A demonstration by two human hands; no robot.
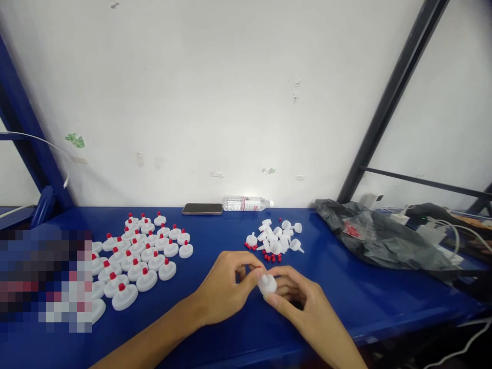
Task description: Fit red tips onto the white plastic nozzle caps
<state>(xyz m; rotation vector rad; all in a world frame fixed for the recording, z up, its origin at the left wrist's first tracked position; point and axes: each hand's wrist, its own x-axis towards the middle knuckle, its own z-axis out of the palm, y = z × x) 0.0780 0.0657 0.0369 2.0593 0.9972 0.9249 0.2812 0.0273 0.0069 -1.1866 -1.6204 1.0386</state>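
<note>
White funnel (269,285) sits low in front, between the two hands, its wide rim turned towards the right hand; the right hand (298,294) has hold of it, thumb below and curled fingers behind, the grip only partly closed; the left hand (234,282) has thumb and forefinger pinched together against the spout side, where a trace of red shows, and whether they grip the funnel or something small is hidden; under both hands spreads a blue table (215,246); to the left of the left hand stand many capped funnels (135,270) in a loose crowd, wide side down, red tips up; just beyond the hands lie small red caps (273,258), with a pile of loose white funnels (275,248) mixed in and behind them, some tipped over; beyond the right hand, further right, a crumpled black plastic bag (388,252) carries a clear packet (359,229) with red pieces in it; farther out, past the left hand, a dark phone (202,208) lies flat beside a clear bottle (234,203) on its side; behind both rises a white wall (230,102), scuffed in places
</note>
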